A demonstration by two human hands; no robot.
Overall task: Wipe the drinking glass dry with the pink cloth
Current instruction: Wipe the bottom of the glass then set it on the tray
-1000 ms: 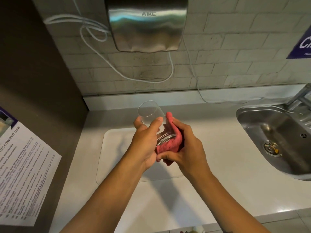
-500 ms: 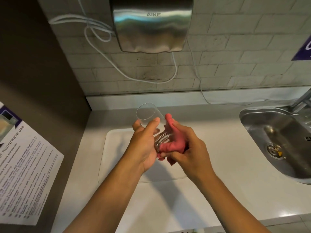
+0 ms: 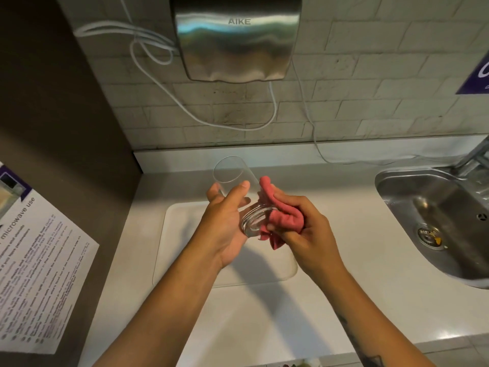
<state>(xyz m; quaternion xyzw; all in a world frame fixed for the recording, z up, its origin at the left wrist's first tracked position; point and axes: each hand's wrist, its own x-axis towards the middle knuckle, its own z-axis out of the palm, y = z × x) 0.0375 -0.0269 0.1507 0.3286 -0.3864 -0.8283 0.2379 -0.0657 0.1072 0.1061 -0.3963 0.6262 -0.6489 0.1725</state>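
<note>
A clear drinking glass (image 3: 232,176) is held tilted above the counter, its open mouth pointing up and away from me and its thick base toward me. My left hand (image 3: 225,221) wraps the glass's left side, thumb across its wall. My right hand (image 3: 304,231) grips the bunched pink cloth (image 3: 280,215) and presses it against the right side of the glass near the base. Part of the cloth hangs below my fingers.
A white tray (image 3: 185,260) lies on the pale counter (image 3: 264,327) under my hands. A steel sink (image 3: 436,221) is at the right. A metal hand dryer (image 3: 235,38) with loose cables hangs on the tiled wall. A microwave notice (image 3: 34,260) is at the left.
The cloth has slid from covering the glass's right side and base down toward the base, leaving the base rim visible. The glass stays in my left hand.
</note>
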